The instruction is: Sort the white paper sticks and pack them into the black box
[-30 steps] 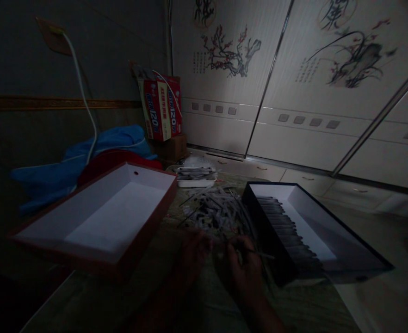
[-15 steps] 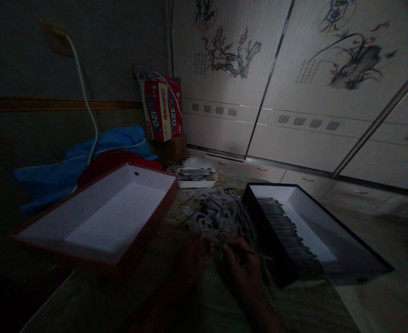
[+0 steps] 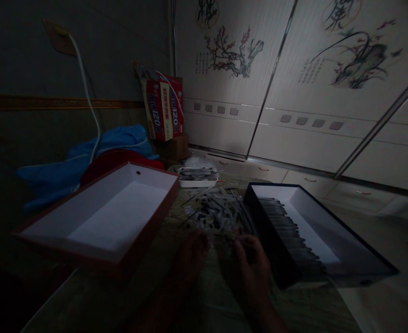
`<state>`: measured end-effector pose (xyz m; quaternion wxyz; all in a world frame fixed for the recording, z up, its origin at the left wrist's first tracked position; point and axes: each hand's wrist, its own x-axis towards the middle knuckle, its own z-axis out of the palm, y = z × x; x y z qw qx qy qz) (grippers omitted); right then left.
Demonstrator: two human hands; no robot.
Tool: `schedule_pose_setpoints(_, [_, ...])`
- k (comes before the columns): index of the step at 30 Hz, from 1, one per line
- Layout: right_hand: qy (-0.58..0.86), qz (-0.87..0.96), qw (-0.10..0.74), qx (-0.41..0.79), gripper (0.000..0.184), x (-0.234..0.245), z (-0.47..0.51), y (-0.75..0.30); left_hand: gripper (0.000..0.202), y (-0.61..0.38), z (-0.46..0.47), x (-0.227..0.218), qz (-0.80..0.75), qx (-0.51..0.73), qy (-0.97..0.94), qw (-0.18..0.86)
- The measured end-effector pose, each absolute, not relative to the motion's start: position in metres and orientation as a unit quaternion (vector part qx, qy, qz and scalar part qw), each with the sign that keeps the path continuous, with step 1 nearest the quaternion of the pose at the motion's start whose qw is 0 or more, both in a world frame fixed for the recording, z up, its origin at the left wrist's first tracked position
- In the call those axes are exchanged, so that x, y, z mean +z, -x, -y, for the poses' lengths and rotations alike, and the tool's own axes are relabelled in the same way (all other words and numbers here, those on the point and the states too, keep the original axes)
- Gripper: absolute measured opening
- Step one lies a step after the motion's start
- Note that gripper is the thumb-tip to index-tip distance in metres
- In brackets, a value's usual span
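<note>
My left hand [image 3: 193, 254] is closed, its fingertips pressed together at the near edge of a pile of loose parts [image 3: 218, 210]. The pile mixes clear tubes, thin dark sticks and small dark pieces that look like pen parts. To its right, my right hand [image 3: 254, 261] curls with thumb and forefinger brought together. What either hand holds is lost in the dimness. Beside my right hand stands a dark open box [image 3: 349, 236] with a white lining. Along its left side lies a row of dark pen-like sticks [image 3: 292, 236].
On the left sits a red open box [image 3: 145, 240] with a white inside. Behind the pile is a white tray [image 3: 197, 183] of tubes. Blue cloth [image 3: 117, 141], a red carton [image 3: 164, 108] and pale sliding doors [image 3: 221, 88] stand farther back.
The dark thin stick that my right hand held no longer shows. My right hand has shifted slightly right, apart from the left. The view has moved a little.
</note>
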<state>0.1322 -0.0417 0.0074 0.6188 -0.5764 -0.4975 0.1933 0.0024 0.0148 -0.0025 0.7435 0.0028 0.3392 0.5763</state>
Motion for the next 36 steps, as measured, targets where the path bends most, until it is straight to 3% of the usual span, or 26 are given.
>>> schedule_pose_setpoints(4, [0.552,0.570,0.566,0.224,0.018,0.005,0.040,-0.130,0.017,-0.008,-0.009,-0.002,-0.324,0.557,-0.043,0.763])
schedule_pose_setpoints(7, [0.543,0.587,0.550,0.239,0.024,0.001,0.038,-0.134,0.025,-0.004,-0.012,-0.002,-0.320,0.576,-0.018,0.752])
schedule_pose_setpoints(13, [0.604,0.566,0.539,0.160,0.022,-0.003,0.030,-0.142,0.031,0.010,-0.022,0.003,-0.293,0.595,0.051,0.746])
schedule_pose_setpoints(16, [0.614,0.644,0.443,0.108,0.018,0.001,0.021,-0.137,0.030,0.009,-0.022,0.005,-0.286,0.594,0.044,0.751])
schedule_pose_setpoints(20, [0.664,0.709,0.235,0.026,0.018,0.012,-0.001,-0.126,0.026,0.006,-0.021,0.004,-0.298,0.597,0.004,0.745])
schedule_pose_setpoints(22, [0.679,0.711,0.185,0.006,0.018,0.016,-0.014,-0.120,0.023,0.006,-0.022,0.002,-0.305,0.604,-0.008,0.737])
schedule_pose_setpoints(31, [0.668,0.732,0.133,0.003,0.018,0.016,-0.050,-0.106,0.013,0.007,-0.026,-0.008,-0.320,0.608,-0.053,0.725])
schedule_pose_setpoints(36, [0.664,0.727,0.173,0.017,0.017,0.017,-0.039,-0.114,0.007,0.006,-0.026,-0.013,-0.318,0.612,-0.087,0.719])
